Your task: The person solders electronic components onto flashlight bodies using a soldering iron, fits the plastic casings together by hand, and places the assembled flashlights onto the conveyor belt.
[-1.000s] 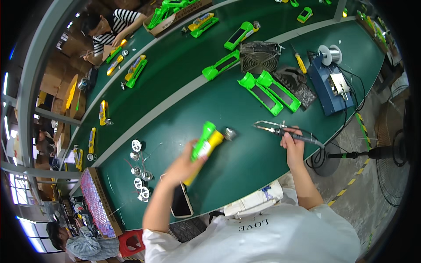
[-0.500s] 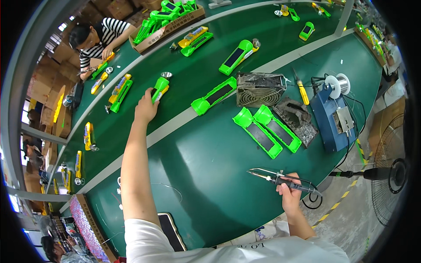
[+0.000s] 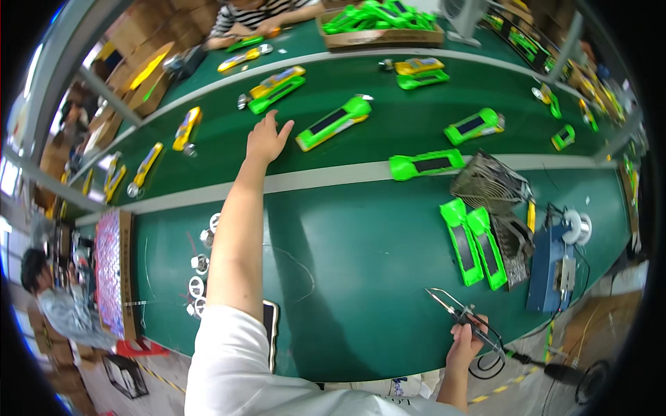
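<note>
My left hand [image 3: 267,141] reaches over the green belt with its fingers spread, holding nothing. Just beyond its fingertips lies a yellow lamp body with a green panel cover [image 3: 277,96] beside it. To the hand's right rests a green-and-yellow flashlight [image 3: 334,123] with a dark panel on top. My right hand [image 3: 463,343], low over the bench at the right, grips a soldering iron [image 3: 454,313] by its handle, its tip pointing up and left. Two green covers with dark panels [image 3: 472,244] lie side by side on the bench beyond the iron.
A grimy fan [image 3: 489,182] and a blue solder feeder with a wire spool [image 3: 549,267] stand at right. Round reflectors [image 3: 197,286] and a phone [image 3: 272,333] flank my left arm. Across the belt, a striped-shirted person [image 3: 263,17] works near a carton of green covers [image 3: 380,36].
My left hand has let go of the green-and-yellow flashlight and moved left of it, fingers spreading. The view has turned left. My right hand keeps hold of the soldering iron.
</note>
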Demonstrator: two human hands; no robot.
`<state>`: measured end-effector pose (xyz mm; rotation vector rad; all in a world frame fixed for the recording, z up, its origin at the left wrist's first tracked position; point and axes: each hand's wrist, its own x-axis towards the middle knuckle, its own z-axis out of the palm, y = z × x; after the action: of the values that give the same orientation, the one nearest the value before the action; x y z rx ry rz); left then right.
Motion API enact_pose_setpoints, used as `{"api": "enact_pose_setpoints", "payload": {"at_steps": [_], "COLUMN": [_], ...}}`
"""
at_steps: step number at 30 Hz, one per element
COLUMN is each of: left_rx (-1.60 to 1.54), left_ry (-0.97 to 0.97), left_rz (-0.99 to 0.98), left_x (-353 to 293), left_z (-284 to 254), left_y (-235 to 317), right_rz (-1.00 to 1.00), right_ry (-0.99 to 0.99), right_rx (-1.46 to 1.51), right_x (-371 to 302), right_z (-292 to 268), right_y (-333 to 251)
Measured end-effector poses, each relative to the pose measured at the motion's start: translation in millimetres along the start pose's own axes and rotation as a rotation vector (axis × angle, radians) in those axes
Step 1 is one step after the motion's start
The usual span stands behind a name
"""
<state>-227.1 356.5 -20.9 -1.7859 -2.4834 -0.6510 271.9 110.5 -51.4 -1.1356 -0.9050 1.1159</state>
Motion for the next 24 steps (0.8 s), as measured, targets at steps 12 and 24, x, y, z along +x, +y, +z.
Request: {"api": "enact_pose_setpoints", "payload": {"at_steps": [12, 24], "left_rx": [0.354, 0.062], "left_ry": [0.309, 0.501], "left_rz": [-0.701, -0.550], "left_x": [-32, 35], "left_z": [-65, -57], "left_y": [-189, -296], "right_rz": [-0.118, -0.129], "right_ry": [0.111, 0.157], "right_rx": [-0.132, -0.257], "right_x": [-1, -2], "right_z": [-5, -11], "right_y": [12, 12]}}
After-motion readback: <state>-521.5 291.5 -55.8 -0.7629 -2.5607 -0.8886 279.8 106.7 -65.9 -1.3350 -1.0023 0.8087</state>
